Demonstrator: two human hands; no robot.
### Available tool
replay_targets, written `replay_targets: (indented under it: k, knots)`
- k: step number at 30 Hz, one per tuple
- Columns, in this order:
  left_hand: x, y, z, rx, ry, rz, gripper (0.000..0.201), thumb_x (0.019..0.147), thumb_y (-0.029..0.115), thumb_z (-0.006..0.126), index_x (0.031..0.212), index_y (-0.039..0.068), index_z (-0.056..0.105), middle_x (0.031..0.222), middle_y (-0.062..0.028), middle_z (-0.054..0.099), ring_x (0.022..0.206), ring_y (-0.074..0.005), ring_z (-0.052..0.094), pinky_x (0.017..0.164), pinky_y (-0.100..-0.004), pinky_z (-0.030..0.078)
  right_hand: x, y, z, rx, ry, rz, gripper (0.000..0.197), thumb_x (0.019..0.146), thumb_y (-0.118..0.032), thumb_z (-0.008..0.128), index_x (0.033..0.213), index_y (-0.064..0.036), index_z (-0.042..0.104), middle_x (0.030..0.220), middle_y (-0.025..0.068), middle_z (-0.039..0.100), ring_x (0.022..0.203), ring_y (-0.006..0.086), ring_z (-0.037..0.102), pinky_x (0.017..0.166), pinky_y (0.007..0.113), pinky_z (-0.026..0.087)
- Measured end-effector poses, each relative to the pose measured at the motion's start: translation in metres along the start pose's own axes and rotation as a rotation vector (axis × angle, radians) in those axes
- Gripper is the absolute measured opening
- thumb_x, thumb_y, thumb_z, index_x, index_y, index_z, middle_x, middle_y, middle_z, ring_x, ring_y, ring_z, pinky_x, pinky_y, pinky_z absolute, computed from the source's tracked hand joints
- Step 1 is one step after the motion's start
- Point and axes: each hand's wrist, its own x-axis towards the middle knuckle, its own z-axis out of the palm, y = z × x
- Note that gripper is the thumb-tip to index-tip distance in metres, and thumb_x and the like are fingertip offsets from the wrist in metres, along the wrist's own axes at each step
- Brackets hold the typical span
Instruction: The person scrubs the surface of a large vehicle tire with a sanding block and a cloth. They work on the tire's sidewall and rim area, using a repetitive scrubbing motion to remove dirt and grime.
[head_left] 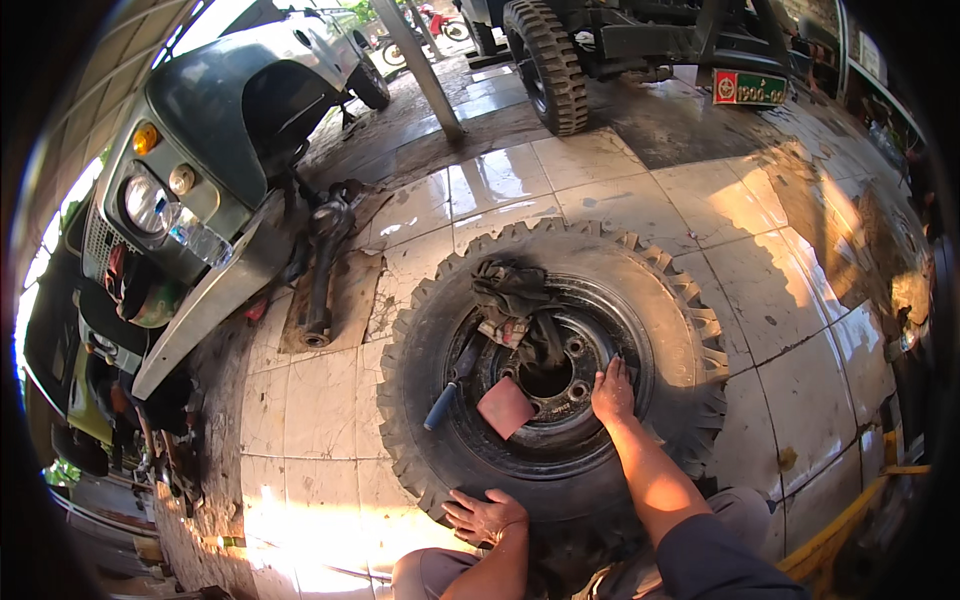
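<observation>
A large off-road wheel lies flat on the floor in front of me, its knobbly tyre [675, 370] around a black steel rim [560, 445]. My right hand [613, 393] rests on the right inner side of the rim, fingers stretched out. At the tyre's lower left edge, my left hand [486, 517] lies on the tread with its fingers spread. A dark crumpled rag [512, 287] is draped over the rim's far side toward the hub hole. Near the hub lies a reddish square sheet [505, 407], perhaps sandpaper. To its left rests a blue-handled tool [440, 406] with a dark end.
At the left stands a dark green vehicle [215, 110] with a pale bumper [215, 300]. Beside it a greasy metal shaft [322, 255] lies on cardboard. Another vehicle's tyre [548, 65] and a metal post [425, 75] stand beyond. Yellow metal bar [835, 530] at lower right.
</observation>
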Motion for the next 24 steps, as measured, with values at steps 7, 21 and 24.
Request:
replay_targets:
  k: [7,21,24]
  knots:
    - [0.000,-0.002,-0.005,-0.054,0.003,0.029,0.075,0.080,0.029,0.059,0.150,0.013,0.035,0.156,-0.0186,0.030,0.142,-0.0353,0.029,0.115,-0.0553,0.019,-0.004,0.006,0.007,-0.063,0.063,-0.061,0.058,0.101,-0.027,0.044,0.144,0.0084,0.029,0.146,0.0307,0.037,0.133,0.0442,0.040,0.109,0.047,0.037]
    - [-0.001,-0.002,-0.010,-0.104,-0.020,0.054,0.074,0.081,0.030,0.055,0.148,0.007,0.037,0.155,-0.0224,0.029,0.142,-0.0383,0.028,0.116,-0.0565,0.016,-0.008,0.009,0.007,-0.052,0.079,-0.109,0.057,0.101,-0.023,0.041,0.145,0.0089,0.027,0.148,0.0326,0.032,0.135,0.0462,0.036,0.110,0.048,0.035]
    - [0.003,-0.002,-0.015,-0.109,-0.021,0.049,0.074,0.081,0.030,0.055,0.148,0.007,0.037,0.155,-0.0222,0.028,0.143,-0.0382,0.027,0.116,-0.0565,0.015,-0.007,0.004,0.005,-0.083,0.010,-0.071,0.059,0.102,-0.026,0.038,0.147,0.0081,0.023,0.150,0.0330,0.028,0.135,0.0455,0.037,0.109,0.046,0.039]
